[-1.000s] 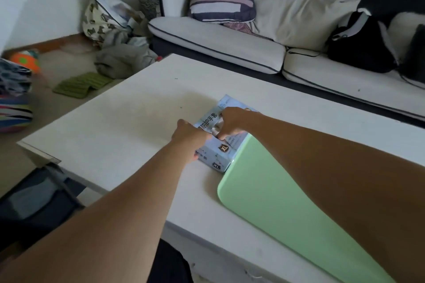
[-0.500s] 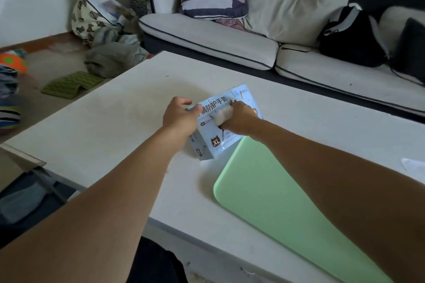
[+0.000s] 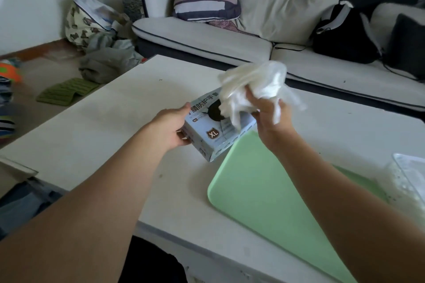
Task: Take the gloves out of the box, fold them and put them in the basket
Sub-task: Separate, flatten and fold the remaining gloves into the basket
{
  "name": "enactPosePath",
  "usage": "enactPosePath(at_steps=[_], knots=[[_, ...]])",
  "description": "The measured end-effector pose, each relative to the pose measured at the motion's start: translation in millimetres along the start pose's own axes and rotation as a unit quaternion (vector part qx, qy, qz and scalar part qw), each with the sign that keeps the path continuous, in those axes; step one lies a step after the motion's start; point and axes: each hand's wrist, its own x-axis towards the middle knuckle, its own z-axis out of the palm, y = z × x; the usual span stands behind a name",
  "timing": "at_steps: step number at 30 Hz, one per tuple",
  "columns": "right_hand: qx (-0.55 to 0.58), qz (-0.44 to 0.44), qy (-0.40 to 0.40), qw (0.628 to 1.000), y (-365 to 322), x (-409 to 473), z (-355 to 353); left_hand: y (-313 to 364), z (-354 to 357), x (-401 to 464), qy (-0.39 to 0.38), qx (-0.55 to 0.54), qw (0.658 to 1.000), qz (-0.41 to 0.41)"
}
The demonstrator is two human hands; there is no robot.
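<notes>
Gloves (image 3: 253, 85), white crumpled bunch, gripped in right hand (image 3: 269, 112) just above box (image 3: 220, 128) opening; left hand (image 3: 171, 127) gripping box's near side, box tilted on table (image 3: 103, 122) beside green mat (image 3: 264, 190)

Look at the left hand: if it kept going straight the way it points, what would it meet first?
The left hand already grips the box, so it would press straight into the box's near side. Beyond that lies bare table, though depth is hard to judge.

Crumpled white gloves (image 3: 253, 85) above box (image 3: 218, 135)
</notes>
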Motion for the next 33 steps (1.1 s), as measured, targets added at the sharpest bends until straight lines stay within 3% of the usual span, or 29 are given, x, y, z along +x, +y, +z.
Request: enactPosePath(at_steps=[2,5,7,9,10,12,13,14,17,19,21,22,24,26,27,29,31,33], knots=[[0.110,0.082,0.052,0.989,-19,7,-3,0,-5,0,0.004,-0.005,1.000,0.004],[0.161,0.094,0.088,0.979,-44,10,-32,-1,-13,-1,0.009,-0.019,0.999,0.025],[0.090,0.103,0.053,0.989,-51,3,-57,0,-20,-1,0.008,-0.039,0.998,0.057],[-0.061,0.156,-0.010,0.986,-43,-7,-78,2,-30,0,0.024,-0.048,0.994,0.098],[-0.198,0.177,-0.057,0.962,-33,-10,-86,2,-35,-1,0.040,-0.035,0.992,0.118],[-0.459,0.196,-0.177,0.848,2,-15,-94,-1,-45,-1,0.074,0.028,0.988,0.131],[-0.556,0.213,-0.186,0.781,17,-23,-92,-3,-48,-1,0.087,0.057,0.988,0.116],[-0.613,0.212,-0.152,0.746,29,-30,-89,-5,-52,-3,0.094,0.076,0.989,0.083],[-0.634,0.146,-0.076,0.756,44,-39,-74,-15,-63,0,0.100,0.104,0.989,-0.019],[-0.676,0.105,-0.082,0.724,52,-42,-70,-19,-64,-1,0.111,0.156,0.981,-0.034],[-0.717,0.094,-0.075,0.686,59,-45,-70,-16,-60,-7,0.167,0.284,0.944,-0.002],[-0.722,0.113,-0.065,0.680,64,-46,-73,-11,-53,-16,0.216,0.371,0.903,0.028],[-0.681,0.163,-0.042,0.713,73,-47,-76,-3,-35,-43,0.261,0.452,0.832,0.189],[-0.632,0.167,-0.039,0.756,81,-46,-78,-8,-8,-74,0.156,0.452,0.814,0.329],[-0.614,0.152,-0.042,0.774,84,-48,-77,-18,6,-87,0.074,0.487,0.806,0.328],[-0.584,0.112,-0.049,0.802,89,-51,-76,-47,31,-95,-0.059,0.627,0.733,0.257],[-0.572,0.082,-0.063,0.814,88,-49,-77,-69,46,-89,-0.098,0.704,0.671,0.210],[-0.561,0.068,-0.097,0.819,85,-45,-79,-81,53,-82,-0.096,0.731,0.649,0.189]])
